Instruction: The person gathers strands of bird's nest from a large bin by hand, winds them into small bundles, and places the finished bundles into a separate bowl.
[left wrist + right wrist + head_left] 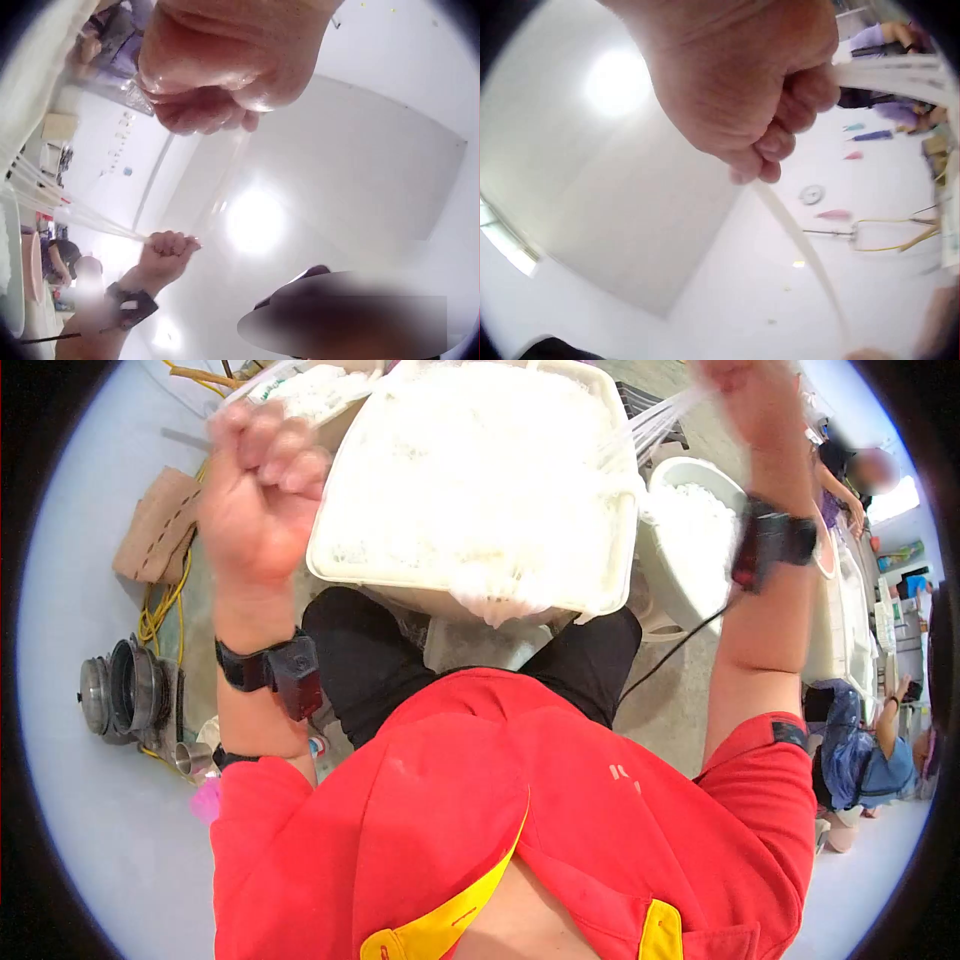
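Observation:
My left hand point(262, 500) is raised beside the left rim of a large cream tub point(322, 555), its fingers curled. From them a thin, translucent whitish strand point(802, 240) runs across to my right hand point(750, 90), and both hands grip it. The right hand point(755, 405) is lifted higher, past the tub's right side, and also holds a bundle of wet-looking white strands point(660, 420) stretched up from the tub. In the left wrist view this bundle point(90, 217) hangs taut. A bright, overexposed white mass fills the tub; some strands point(500, 600) drape over its near rim.
A pale bucket point(735, 478) of white material stands to the right, a similar basin point(315, 395) at the upper left. My knees point(360, 635) flank the tub. Metal pots point(140, 685) and a yellow cord point(155, 615) lie left. Other people point(870, 760) are at right.

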`<state>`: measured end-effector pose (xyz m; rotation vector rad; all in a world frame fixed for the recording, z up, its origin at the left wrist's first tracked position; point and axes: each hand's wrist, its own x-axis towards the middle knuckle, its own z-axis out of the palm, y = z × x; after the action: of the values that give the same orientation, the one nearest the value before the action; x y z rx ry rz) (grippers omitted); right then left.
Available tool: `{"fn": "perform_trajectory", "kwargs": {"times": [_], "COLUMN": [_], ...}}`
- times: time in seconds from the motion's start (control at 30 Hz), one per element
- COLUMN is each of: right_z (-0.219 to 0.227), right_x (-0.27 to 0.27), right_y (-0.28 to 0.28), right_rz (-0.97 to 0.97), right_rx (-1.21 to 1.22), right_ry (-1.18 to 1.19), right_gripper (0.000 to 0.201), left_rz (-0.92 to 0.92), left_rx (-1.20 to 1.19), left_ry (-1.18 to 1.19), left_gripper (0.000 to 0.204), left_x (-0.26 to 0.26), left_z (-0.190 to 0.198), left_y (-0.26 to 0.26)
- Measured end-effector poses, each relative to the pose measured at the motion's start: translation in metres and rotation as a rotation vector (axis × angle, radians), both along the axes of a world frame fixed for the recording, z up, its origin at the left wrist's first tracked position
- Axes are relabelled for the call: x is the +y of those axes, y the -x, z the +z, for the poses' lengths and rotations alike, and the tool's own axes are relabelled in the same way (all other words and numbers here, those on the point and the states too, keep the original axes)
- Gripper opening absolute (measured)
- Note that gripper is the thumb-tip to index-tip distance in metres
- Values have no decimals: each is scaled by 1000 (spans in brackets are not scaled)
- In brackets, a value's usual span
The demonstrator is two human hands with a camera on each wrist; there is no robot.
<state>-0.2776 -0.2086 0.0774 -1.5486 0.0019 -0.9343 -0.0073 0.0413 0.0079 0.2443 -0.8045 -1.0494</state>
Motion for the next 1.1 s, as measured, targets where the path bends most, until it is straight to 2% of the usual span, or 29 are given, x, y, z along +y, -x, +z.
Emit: {"fn": "perform_trajectory", "kwargs": {"times": [0.07, 0.1, 0.13, 0.17, 0.23, 0.33, 0.4, 0.47, 0.57, 0.67, 0.73, 0.77, 0.87, 0.9, 1.0, 1.03, 1.1], "right_z": [42, 43, 33, 23, -35, -121, -168, -195, -231, -252, -291, -270, -252, -243, -250, -257, -262], "right_x": [49, 41, 34, 27, 10, 19, 32, 38, 17, 8, 11, 33, 52, 55, 28, 26, 10], "right_y": [-3, 10, 15, 20, 18, 3, -6, -11, -25, -56, -74, -81, -84, -83, -79, -76, -72], "right_rz": [-463, -336, -204, -75, -247, -489, -338, -115, -256, -201, -51, -10, 167, 207, 223, 178, 160], "right_rx": [-232, -217, -273, -326, -105, 551, 876, 1032, 1147, 1449, 1366, 1452, 1509, 1497, 1578, 1435, 1583], "right_ry": [239, 256, 172, 82, 218, 152, 103, 149, 510, 288, 262, 274, 315, 312, 185, 192, 463], "right_gripper": [21, 22, 22, 23, 22, 26, 26, 32, 41, 52, 62, 69, 75, 77, 76, 72, 70], "left_rz": [-111, -152, -195, -183, -161, 45, 197, 338, 460, 570, 637, 740, 1010, 825, 893, 933, 1019], "left_rx": [-95, -169, -245, -222, -174, -93, -102, -100, -142, -175, -237, -339, -876, -627, -881, -869, -848], "left_ry": [-51, -77, -102, -141, -223, -321, -363, -376, -463, -570, -634, -632, -658, -696, -634, -613, -565], "left_gripper": [23, 22, 22, 21, 21, 21, 22, 22, 22, 24, 26, 29, 28, 26, 25, 25, 25], "left_x": [-14, -24, -31, -36, -46, -40, -32, -21, -18, -23, -32, -38, -50, -51, -44, -45, -48], "left_z": [-1, -6, -12, -20, -42, -75, -87, -94, -119, -153, -183, -195, -225, -234, -226, -226, -226], "left_y": [30, 44, 52, 56, 61, 41, 26, 17, 2, -5, -13, -10, -12, -16, -11, -10, -10]}}
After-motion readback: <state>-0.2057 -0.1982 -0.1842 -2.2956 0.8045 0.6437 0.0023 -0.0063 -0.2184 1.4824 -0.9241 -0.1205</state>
